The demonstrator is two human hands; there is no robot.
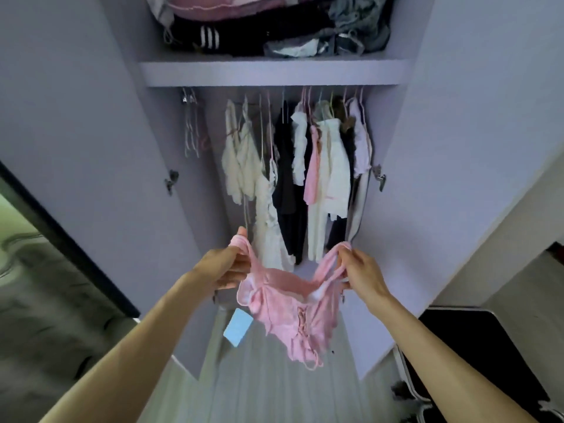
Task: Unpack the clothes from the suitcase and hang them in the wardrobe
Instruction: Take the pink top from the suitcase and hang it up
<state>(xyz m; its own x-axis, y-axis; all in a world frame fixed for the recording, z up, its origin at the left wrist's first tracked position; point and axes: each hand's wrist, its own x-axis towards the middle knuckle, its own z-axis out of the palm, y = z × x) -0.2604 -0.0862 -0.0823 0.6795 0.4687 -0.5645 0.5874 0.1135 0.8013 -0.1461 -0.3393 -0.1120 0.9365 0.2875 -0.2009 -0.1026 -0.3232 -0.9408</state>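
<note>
Forearms cut off by the lower frame edge, elbows out of sight. Below and right of the right hand point(363, 276), black suitcase point(476, 355), only partly in frame, contents impossible to make out. Between both hands, pink top point(290, 315) held up in the air by its straps, lace-up front toward the camera, hem hanging free. Blue tag point(238, 328) dangling beneath the left hand point(225, 267). Left hand: thumb and curled fingers pinching one strap. Right hand: fingers curled round the other strap, back of hand toward the camera. Beyond the hands, wardrobe point(146, 123) with both doors swung wide. Farther in, hanging clothes point(293, 166) crowding the middle and right. Bare hangers point(190, 129) off to the left, free room beside them. Rail mostly hidden under the shelf point(274, 74). Above, folded clothes point(265, 22) cut off at the top edge.
</note>
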